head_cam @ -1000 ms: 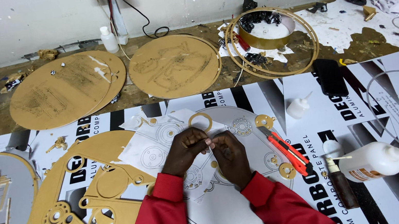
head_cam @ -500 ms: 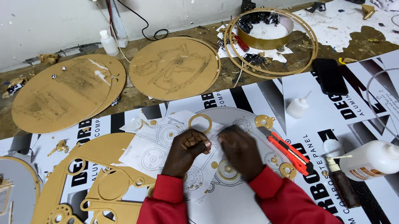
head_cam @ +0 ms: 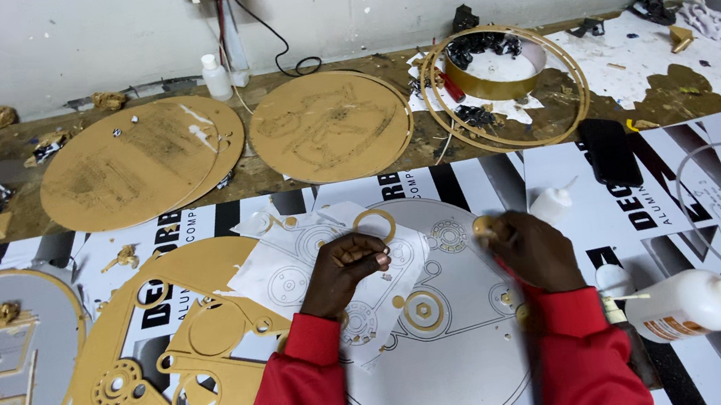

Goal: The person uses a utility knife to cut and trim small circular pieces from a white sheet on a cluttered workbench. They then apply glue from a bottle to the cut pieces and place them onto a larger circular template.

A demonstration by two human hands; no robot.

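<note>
Both hands work over a round grey disc (head_cam: 460,376) lying on the printed black-and-white sheets of the bench. Left hand (head_cam: 347,270), in a red sleeve, rests curled on a white paper template (head_cam: 295,273) that overlaps the disc's left edge; its fingertips are pinched together, possibly on a tiny gold piece, though the view is too small to be sure. Just above those fingertips a gold ring (head_cam: 375,226) lies flat on the template. Right hand (head_cam: 532,249) sits at the disc's upper right edge, thumb and forefinger closed on a small gold round part (head_cam: 482,227). The two hands are apart, with a gold gear-shaped piece (head_cam: 448,235) between them and a larger gold ring piece (head_cam: 421,310) lower on the disc.

Left of the template lies a big gold cut-out board (head_cam: 140,403) with round holes. To the right, a white glue bottle (head_cam: 685,305) lies on its side, and a smaller white bottle (head_cam: 551,201) stands near the right hand. Two plain gold discs (head_cam: 138,158) rest farther back on the wooden bench.
</note>
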